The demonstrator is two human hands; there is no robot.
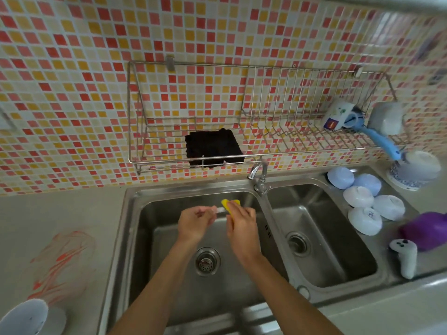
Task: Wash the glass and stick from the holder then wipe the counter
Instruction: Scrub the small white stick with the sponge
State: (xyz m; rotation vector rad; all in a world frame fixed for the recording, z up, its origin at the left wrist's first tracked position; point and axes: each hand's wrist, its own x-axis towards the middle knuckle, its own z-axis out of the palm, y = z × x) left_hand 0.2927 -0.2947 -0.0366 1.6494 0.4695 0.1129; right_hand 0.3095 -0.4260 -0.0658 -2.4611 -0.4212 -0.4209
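Two hands over the left sink basin, scrubbing the stick

Your left hand (196,222) pinches a thin pale stick (219,210) in its fingers; your right hand (242,222) curls round a yellow sponge (227,204) touching the stick's right end; both hover above the sink (135,213); red smears (61,259) mark the counter (31,221) at left.
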